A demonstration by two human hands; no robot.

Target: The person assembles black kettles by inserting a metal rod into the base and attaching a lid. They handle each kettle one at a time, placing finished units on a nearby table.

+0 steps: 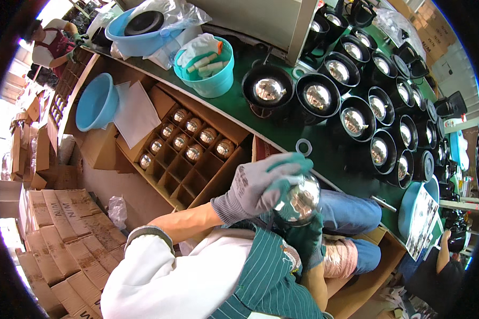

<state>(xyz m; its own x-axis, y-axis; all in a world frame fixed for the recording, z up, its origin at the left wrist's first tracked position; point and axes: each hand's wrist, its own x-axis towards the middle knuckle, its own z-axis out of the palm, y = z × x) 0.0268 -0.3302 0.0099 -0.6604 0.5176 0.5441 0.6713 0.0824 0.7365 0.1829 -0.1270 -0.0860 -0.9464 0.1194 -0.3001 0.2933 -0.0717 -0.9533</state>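
A round, mirror-like flask liner [302,201] is held in front of my body between both gloved hands. My left hand [258,187], in a grey glove with green-coated fingers, closes over its upper left side. Below it, my right hand [306,236], in a dark green glove, grips the lower side, its fingers partly hidden. To the left, a divided carton [197,178] holds several similar silver liners [193,153] in its cells. Just beyond my left hand, a white ring [303,147] lies on the green bench.
Black flask bodies [318,97] with silver liners inside crowd the green bench [269,125]. A turquoise bucket [213,85] and blue basins [97,102] stand farther left. Stacked cartons [64,228] fill the lower left. One co-worker [53,45] is at far left, another [436,279] at right.
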